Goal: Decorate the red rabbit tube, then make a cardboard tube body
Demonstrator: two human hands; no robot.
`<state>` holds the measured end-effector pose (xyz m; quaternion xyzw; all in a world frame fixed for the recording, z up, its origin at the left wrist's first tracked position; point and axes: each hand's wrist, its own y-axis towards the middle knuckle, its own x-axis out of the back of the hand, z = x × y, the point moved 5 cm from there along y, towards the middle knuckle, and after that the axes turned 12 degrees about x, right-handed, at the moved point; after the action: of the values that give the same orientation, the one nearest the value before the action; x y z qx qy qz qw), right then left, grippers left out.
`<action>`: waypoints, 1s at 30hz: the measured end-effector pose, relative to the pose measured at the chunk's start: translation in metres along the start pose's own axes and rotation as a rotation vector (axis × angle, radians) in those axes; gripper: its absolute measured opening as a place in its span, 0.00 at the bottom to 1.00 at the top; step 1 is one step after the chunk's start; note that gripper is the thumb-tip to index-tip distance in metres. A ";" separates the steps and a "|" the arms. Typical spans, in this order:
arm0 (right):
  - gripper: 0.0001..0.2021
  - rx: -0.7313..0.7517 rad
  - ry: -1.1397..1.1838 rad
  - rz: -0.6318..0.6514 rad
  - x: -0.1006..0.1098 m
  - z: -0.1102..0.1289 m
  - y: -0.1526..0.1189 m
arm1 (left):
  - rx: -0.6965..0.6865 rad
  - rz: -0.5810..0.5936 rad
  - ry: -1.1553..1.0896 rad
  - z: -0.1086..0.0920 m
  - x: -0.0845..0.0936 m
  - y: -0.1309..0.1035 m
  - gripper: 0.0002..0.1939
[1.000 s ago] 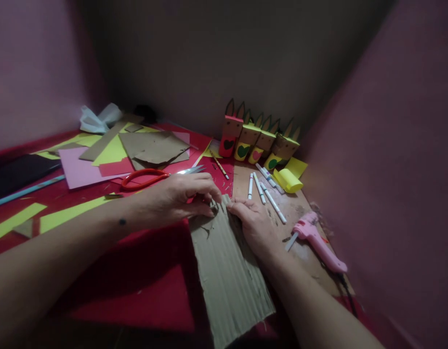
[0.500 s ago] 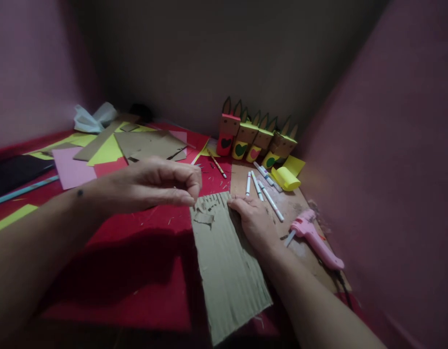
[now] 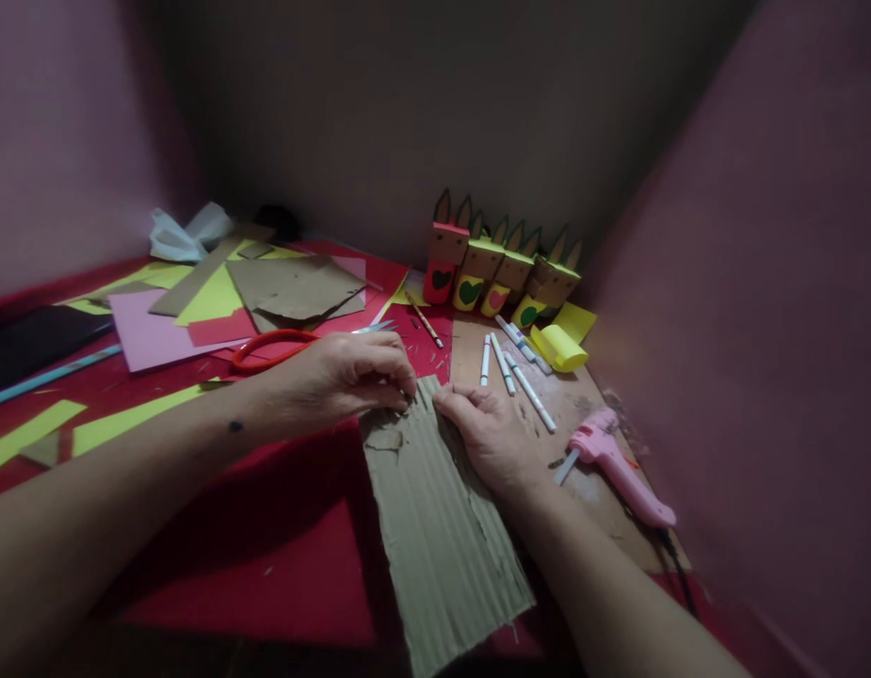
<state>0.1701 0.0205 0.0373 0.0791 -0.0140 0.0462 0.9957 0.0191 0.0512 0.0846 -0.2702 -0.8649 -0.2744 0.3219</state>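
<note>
A rectangular piece of corrugated cardboard (image 3: 445, 532) slants toward me, its ridges bare and its surface layer torn near the top left. My right hand (image 3: 488, 438) grips its upper right edge, thumb on top. At the top edge, my left hand (image 3: 375, 375) pinches the cardboard with bent fingers; the exact spot between the fingertips is hidden. Behind my left wrist lie scissors (image 3: 276, 347) with red handles, partly covered by the arm.
Cardboard scraps (image 3: 298, 287) and pink paper (image 3: 153, 334) lie left on the red cloth (image 3: 286, 556). Right are several markers (image 3: 530, 394), a pencil (image 3: 425, 320) and a pink glue gun (image 3: 622, 466) with a cord. Paper figures with hearts (image 3: 449, 259) stand behind.
My left hand has come down and right onto the cardboard's top edge. The red scissors handles have come into view behind the wrist. My right hand keeps its hold.
</note>
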 end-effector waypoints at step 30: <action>0.11 -0.079 0.073 -0.058 0.000 0.005 0.002 | -0.019 -0.090 0.036 -0.002 -0.001 -0.005 0.04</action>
<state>0.1700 0.0217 0.0420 0.0382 0.0230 0.0196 0.9988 0.0169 0.0458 0.0835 -0.2290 -0.8676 -0.3016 0.3222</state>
